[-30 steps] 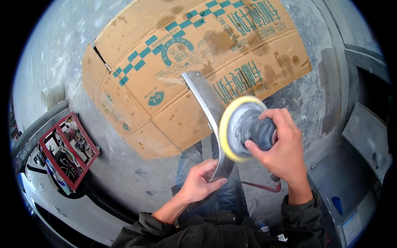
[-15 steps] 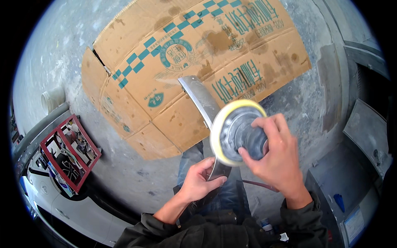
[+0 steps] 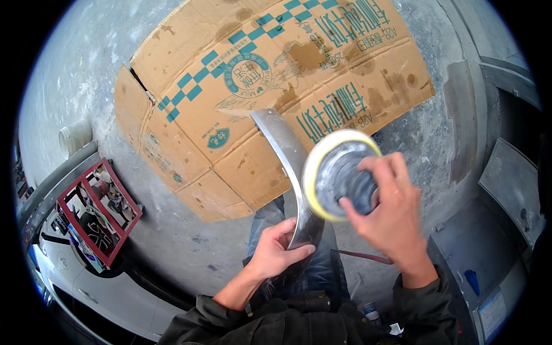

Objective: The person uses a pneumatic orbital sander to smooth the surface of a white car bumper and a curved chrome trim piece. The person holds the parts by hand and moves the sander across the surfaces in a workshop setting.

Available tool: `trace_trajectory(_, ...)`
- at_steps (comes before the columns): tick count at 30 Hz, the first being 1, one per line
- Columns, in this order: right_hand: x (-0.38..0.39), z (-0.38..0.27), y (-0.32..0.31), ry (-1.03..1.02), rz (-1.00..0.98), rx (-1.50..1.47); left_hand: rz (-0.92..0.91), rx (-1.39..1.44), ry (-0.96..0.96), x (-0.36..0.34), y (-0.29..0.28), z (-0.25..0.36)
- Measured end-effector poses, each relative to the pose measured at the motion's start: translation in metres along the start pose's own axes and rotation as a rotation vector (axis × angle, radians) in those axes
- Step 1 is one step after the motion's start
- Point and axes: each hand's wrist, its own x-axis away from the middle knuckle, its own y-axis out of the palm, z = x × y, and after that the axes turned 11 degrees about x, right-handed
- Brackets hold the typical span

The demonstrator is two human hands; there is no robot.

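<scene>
My left hand (image 3: 275, 248) grips the near end of a long, curved, grey metal-looking strip (image 3: 280, 138), thumb on top and fingers around its left edge. The strip points away from me, its far end over the cardboard. In my right hand (image 3: 394, 215) is a round palm sander (image 3: 342, 181) with a stepped dark grey body and a white-and-yellow disc. My fingers and thumb clasp its body. The tilted disc's left edge lies by the strip's right side; whether they touch I cannot tell. Its rim is slightly blurred.
Flattened, stained cardboard (image 3: 241, 155) with green print covers the grey floor (image 3: 195, 253) ahead. Left are a red-framed cart (image 3: 121, 230) with assorted items, a white bucket (image 3: 75, 139) and a white car (image 3: 109, 293). Grey panels (image 3: 509, 184) and a blue object (image 3: 471, 282) are at the right.
The sander has shifted right and slightly away from me, uncovering more of the strip's middle. My left hand stays about where it was, still gripping the strip.
</scene>
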Motion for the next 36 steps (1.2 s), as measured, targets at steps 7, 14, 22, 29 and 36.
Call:
trace_trajectory(7, 0.003, 0.000, -0.019, 0.045, -0.019, -0.016, -0.075, -0.019, 0.001, 0.001, -0.002, -0.001)
trace_trajectory(14, -0.001, -0.003, -0.018, 0.019, -0.050, -0.034, -0.090, -0.076, 0.028, 0.004, -0.007, -0.006)
trace_trajectory(22, 0.001, -0.001, -0.020, -0.002, -0.104, -0.021, -0.085, -0.258, 0.075, 0.001, -0.003, -0.007)
trace_trajectory(29, 0.005, -0.003, -0.026, 0.003, -0.163, -0.042, -0.099, -0.233, 0.061, 0.001, -0.010, -0.012)
trace_trajectory(36, 0.006, 0.003, -0.026, 0.015, -0.085, 0.013, -0.117, -0.280, 0.029, 0.001, -0.006, -0.010)
